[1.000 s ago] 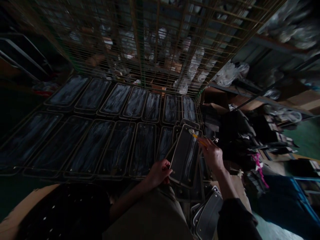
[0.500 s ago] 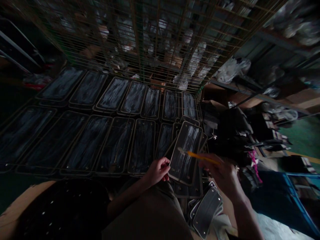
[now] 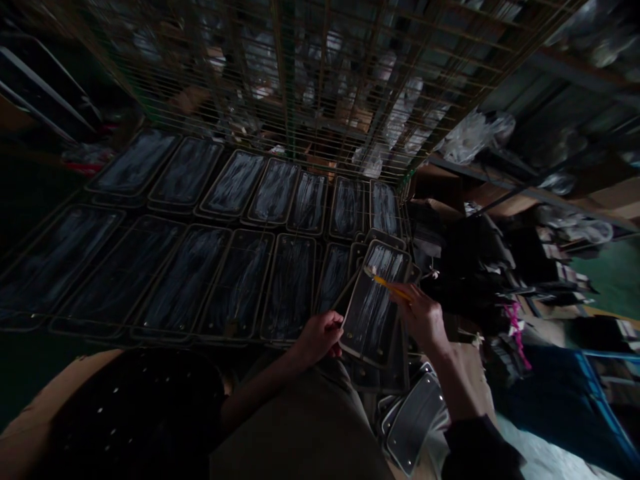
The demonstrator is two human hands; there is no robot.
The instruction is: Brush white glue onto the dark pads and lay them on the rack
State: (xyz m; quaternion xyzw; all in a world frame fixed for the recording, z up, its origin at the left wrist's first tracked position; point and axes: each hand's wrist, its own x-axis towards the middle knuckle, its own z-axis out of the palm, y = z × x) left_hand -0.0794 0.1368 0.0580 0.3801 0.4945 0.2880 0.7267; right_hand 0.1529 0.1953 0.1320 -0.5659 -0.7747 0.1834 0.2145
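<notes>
My right hand (image 3: 419, 315) grips a brush with a yellow-orange handle (image 3: 393, 287). Its pale bristle end touches the upper left part of a dark rectangular panel (image 3: 365, 323) with rounded corners. Whitish streaks run lengthwise over that panel. With fingers curled, my left hand (image 3: 320, 337) pinches the panel's lower left edge. The panel lies tilted on top of other dark panels. Rows of similar streaked panels (image 3: 290, 287) cover the surface to the left. Below my right hand sits a stack of smaller-looking panels without streaks (image 3: 415, 417).
A wire mesh cage wall (image 3: 290, 87) rises behind the panels, with plastic-wrapped goods beyond. Shelving with clear bags (image 3: 473, 137) stands at the right. Dark stacked items (image 3: 480, 260) and a blue-framed cart (image 3: 565, 393) are farther right.
My right hand and the brush have moved up the panel, toward its upper left. My left hand keeps its hold on the edge. The whole view has shifted slightly.
</notes>
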